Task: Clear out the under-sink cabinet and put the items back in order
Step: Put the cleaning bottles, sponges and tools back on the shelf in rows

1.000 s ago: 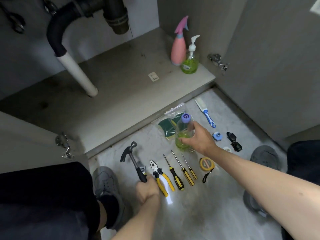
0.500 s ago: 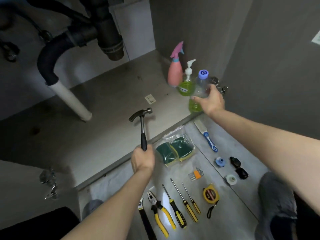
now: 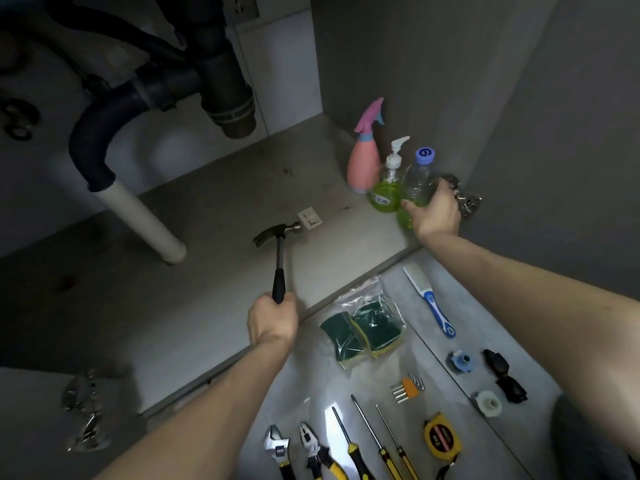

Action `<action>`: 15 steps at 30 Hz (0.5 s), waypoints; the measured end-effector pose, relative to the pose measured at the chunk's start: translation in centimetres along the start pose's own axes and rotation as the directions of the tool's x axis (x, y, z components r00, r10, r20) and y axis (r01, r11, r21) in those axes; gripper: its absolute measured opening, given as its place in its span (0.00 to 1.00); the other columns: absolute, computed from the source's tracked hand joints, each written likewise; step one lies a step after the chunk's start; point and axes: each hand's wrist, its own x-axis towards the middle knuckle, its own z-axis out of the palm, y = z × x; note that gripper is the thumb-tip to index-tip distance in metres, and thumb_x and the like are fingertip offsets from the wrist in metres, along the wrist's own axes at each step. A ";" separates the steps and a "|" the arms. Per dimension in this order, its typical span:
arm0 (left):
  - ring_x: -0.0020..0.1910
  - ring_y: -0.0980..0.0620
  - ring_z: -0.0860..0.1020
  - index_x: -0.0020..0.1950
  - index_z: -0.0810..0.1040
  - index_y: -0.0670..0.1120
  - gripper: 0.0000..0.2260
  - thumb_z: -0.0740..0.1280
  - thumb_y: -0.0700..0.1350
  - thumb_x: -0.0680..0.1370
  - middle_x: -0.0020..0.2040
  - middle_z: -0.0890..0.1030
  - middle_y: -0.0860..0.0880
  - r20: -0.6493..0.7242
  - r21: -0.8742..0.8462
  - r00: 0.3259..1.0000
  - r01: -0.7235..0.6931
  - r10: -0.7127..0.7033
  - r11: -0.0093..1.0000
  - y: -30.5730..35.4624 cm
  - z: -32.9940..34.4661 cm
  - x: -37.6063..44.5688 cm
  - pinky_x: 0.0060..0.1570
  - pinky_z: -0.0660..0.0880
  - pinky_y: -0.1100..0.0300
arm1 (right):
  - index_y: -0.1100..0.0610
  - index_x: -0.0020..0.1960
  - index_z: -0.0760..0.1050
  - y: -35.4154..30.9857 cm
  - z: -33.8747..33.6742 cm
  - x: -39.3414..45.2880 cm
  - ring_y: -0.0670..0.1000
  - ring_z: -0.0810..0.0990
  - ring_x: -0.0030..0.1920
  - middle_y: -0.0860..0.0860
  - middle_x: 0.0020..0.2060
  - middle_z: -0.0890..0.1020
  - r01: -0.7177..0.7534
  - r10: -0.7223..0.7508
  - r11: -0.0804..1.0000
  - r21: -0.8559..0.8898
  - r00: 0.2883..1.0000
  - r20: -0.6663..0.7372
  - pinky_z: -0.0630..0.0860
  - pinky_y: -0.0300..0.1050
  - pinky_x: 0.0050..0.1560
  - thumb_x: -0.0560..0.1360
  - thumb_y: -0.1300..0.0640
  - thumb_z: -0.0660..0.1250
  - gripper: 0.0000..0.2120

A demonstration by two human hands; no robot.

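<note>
- Head view: the left hand (image 3: 273, 318) is wrapped tight round the black grip of a hammer (image 3: 278, 252); the hammer stands nearly upright above the cabinet floor (image 3: 207, 271), its steel head at 12 o'clock from the fist, claw pointing towards 9 o'clock.
- The right hand (image 3: 434, 211) is closed on a clear bottle (image 3: 415, 183) with a purple cap and green liquid in its base, at the right front corner of the cabinet floor; whether its base touches the floor I cannot tell.
- Just beside the clear bottle, at its 9 o'clock, is a green pump bottle (image 3: 388, 188); a pink spray bottle (image 3: 363, 157) stands at 10 o'clock from that, against the right wall.
- A black drain pipe (image 3: 104, 133) bends down into a white pipe (image 3: 142, 220) that meets the cabinet floor at 9 o'clock from the hammer.
- On the room floor (image 3: 433, 375) in front of the cabinet: bagged green sponges (image 3: 363, 327) at 3 o'clock from the left hand, and a blue-and-white brush (image 3: 433, 299) at 3 o'clock from the sponges.
- Along the bottom edge lie a wrench (image 3: 277, 448), pliers (image 3: 317, 452), three screwdrivers (image 3: 374, 441) and a yellow tape measure (image 3: 441, 439), side by side; hex keys (image 3: 407, 388) sit at 12 o'clock from the screwdrivers.
</note>
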 end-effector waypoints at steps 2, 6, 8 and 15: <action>0.36 0.45 0.77 0.49 0.78 0.45 0.09 0.64 0.49 0.79 0.39 0.79 0.45 -0.017 -0.012 1.000 0.013 -0.013 1.000 -0.6 -0.3 0.0 0.34 0.68 0.59 | 0.60 0.71 0.67 -0.4 -0.1 -0.9 0.61 0.76 0.65 0.58 0.69 0.72 0.001 -0.001 1.000 0.004 1.000 -0.026 0.72 0.53 0.63 0.71 0.51 0.78 0.35; 0.37 0.43 0.77 0.50 0.78 0.43 0.09 0.64 0.48 0.78 0.42 0.80 0.43 -0.019 -0.056 0.999 0.044 -0.045 0.997 -0.9 -1.8 0.2 0.35 0.70 0.58 | 0.61 0.74 0.64 -0.8 -0.5 -3.6 0.63 0.77 0.63 0.59 0.70 0.67 -0.091 0.104 0.987 0.133 0.989 -0.101 0.71 0.51 0.63 0.71 0.55 0.76 0.36; 0.44 0.41 0.79 0.54 0.79 0.43 0.11 0.64 0.48 0.78 0.46 0.81 0.41 -0.020 -0.077 0.998 0.057 -0.059 0.995 -1.4 -3.4 0.7 0.41 0.74 0.55 | 0.59 0.73 0.66 -0.6 -0.3 -6.1 0.62 0.77 0.62 0.58 0.69 0.69 -0.149 0.164 0.977 0.153 0.982 -0.092 0.72 0.50 0.59 0.71 0.55 0.76 0.34; 0.40 0.43 0.76 0.60 0.78 0.42 0.14 0.64 0.49 0.79 0.44 0.79 0.44 -0.161 -0.019 0.972 0.169 -0.170 0.985 -7.9 -10.9 3.6 0.39 0.70 0.57 | 0.50 0.58 0.73 0.8 3.4 -22.4 0.48 0.81 0.49 0.46 0.52 0.78 0.148 -0.166 0.986 0.078 0.818 0.551 0.78 0.44 0.47 0.79 0.58 0.68 0.10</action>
